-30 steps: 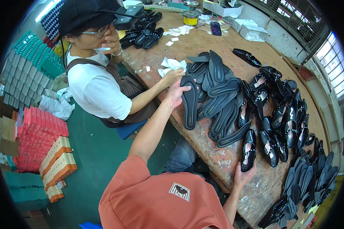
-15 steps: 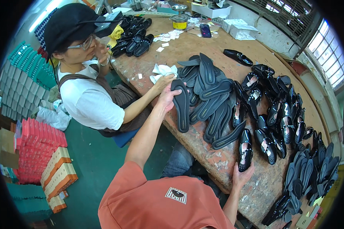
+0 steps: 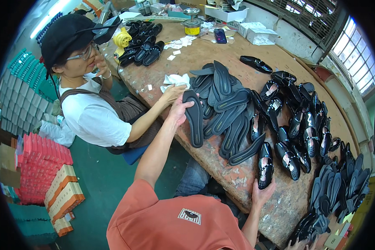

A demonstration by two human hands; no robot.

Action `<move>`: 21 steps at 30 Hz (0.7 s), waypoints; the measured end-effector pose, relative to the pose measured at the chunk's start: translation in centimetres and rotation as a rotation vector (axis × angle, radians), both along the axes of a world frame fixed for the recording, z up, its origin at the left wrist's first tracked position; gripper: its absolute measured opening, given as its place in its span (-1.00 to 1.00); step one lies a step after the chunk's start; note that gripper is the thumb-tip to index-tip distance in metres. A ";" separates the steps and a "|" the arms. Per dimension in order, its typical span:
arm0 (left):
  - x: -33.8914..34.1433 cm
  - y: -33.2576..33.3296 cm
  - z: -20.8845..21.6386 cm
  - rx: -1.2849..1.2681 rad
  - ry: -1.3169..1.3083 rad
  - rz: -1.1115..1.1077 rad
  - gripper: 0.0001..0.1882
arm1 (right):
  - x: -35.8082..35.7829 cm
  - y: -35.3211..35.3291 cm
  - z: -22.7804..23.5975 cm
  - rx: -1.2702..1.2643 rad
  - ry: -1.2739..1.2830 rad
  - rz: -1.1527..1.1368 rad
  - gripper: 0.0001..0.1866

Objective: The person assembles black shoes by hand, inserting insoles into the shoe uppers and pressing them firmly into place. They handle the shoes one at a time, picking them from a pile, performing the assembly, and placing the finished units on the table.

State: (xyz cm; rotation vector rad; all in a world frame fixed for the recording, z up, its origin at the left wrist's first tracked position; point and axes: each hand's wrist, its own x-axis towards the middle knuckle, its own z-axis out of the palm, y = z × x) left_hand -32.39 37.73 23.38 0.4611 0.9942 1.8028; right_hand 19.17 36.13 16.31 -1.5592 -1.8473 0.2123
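Observation:
My left hand is closed on a dark grey insole, thumb across its upper part, over the left edge of the worktable. Just right of it lies a heap of similar insoles, several with small gold marks. At the table's near edge, my right hand grips the lower end of a glossy black shoe with a studded strap and pale stuffing inside. A seated co-worker's hand rests by a white cloth, close beside my left hand.
Many glossy black shoes crowd the table's right side, with more insoles toward the near right corner. Another person's fingers show at the lower right. A phone and yellow-labelled can stand at the back. Stacked boxes line the left.
The whole view has shifted slightly. Another person's fingers have appeared at the lower right by the shoes there. My hands keep the insole and the shoe in nearly the same places.

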 end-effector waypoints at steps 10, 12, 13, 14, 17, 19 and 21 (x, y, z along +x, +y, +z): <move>-0.2 -0.1 -0.2 0.001 0.015 -0.017 -0.52 | 0.0 -0.1 0.1 -0.011 0.020 -0.008 -0.16; 0.1 -0.1 0.2 -0.002 0.017 -0.016 -0.53 | -0.1 0.0 0.3 -0.028 0.029 -0.007 -0.17; 0.4 0.0 0.5 -0.002 0.014 -0.011 -0.54 | -0.1 0.0 0.4 -0.024 0.032 -0.004 -0.18; 0.8 0.1 0.8 -0.001 0.011 -0.008 -0.55 | 0.0 -0.1 0.5 -0.020 0.035 0.000 -0.18; 1.1 0.2 1.0 0.017 0.023 0.002 -0.56 | -0.1 0.0 0.8 -0.001 0.030 0.004 -0.20; 1.2 0.2 0.8 0.012 0.053 -0.022 -0.57 | -0.3 -0.1 1.0 0.003 0.028 -0.003 -0.21; 0.5 -0.1 0.0 0.015 0.088 -0.038 -0.51 | -0.5 -0.1 1.2 0.004 0.033 -0.006 -0.21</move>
